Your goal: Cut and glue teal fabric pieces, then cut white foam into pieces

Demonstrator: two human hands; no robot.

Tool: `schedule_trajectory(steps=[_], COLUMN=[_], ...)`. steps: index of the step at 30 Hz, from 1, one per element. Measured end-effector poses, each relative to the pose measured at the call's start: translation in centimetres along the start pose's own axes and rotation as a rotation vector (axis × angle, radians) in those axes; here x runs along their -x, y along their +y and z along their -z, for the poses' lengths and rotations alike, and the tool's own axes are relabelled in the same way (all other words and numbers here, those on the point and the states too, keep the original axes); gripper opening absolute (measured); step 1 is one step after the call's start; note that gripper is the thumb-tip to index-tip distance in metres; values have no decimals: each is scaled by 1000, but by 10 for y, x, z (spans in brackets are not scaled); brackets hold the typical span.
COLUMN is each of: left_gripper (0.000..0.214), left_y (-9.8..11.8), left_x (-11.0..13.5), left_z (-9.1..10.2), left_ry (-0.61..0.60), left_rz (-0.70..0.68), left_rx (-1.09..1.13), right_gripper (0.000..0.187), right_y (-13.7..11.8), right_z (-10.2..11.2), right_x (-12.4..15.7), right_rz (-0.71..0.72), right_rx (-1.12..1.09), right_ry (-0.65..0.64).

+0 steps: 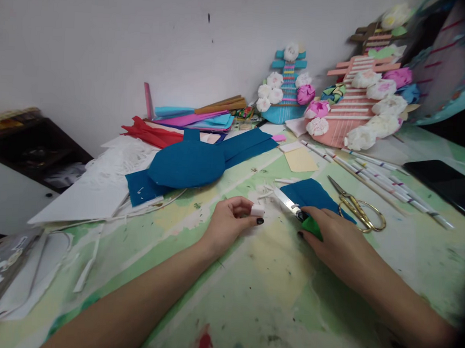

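Fingers (319, 216) round green-handled, silver-bladed knife (293, 206)

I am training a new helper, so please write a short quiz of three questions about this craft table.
1. True or false: the right hand holds a knife.
2. What lies at the right edge of the blue cloth? A) scissors B) a cup C) a book
3. Fill in: the left hand pinches a small ____ piece.
Key: 1 true; 2 A; 3 white.
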State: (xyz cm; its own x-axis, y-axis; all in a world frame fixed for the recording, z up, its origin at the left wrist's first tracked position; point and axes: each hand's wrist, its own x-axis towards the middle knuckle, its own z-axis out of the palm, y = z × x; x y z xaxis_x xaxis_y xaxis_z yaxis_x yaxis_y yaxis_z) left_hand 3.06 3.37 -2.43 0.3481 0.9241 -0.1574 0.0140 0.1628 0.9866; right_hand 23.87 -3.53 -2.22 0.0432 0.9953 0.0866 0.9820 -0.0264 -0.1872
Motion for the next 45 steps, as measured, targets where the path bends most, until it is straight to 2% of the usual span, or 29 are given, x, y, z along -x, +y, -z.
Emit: schedule_trajectory(steps=[6,9,12,18,21,24,28,32,39,43,45], left_gripper=[15,11,7,10,12,15,16,15,6,4,5], left_y=[-7,-5,-1,-2,-3,-5,-12,-21,-25,-20,-17], left_x=[-5,-4,-3,-3,-1,6,18,25,27,27,24], left_z=[5,6,6,6,4,-4,-20,-30,-29,-25,-22], left_ry=[-3,29,40,34,47,41,-14,-82,-152,-221,-215], left_rz=[-108,-180,-221,-272,-308,-358,-441,-497,-546,-533,-511], left_rx=[-328,-530,-640,-689,-720,-760,-800,-808,-823,-715,-647], right_gripper=[43,44,44,43,44,43,33,25,15,12,12], right_y=[-1,-2,-4,-5,-4,-4,-13,-26,-40,-38,-35], right_z=[-2,-1,2,0,-1,5,16,21,23,24,24], right_x=[1,1,0,0,1,2,7,11,15,15,15], right_rz=[6,-12,-21,-20,8,44,12,3,18,36,54], right_rx=[45,65,66,57,2,-148,-370,-425,-368,-346,-336], right_ry=[48,18,-19,-11,70,149,59,-35,-43,-21,-17])
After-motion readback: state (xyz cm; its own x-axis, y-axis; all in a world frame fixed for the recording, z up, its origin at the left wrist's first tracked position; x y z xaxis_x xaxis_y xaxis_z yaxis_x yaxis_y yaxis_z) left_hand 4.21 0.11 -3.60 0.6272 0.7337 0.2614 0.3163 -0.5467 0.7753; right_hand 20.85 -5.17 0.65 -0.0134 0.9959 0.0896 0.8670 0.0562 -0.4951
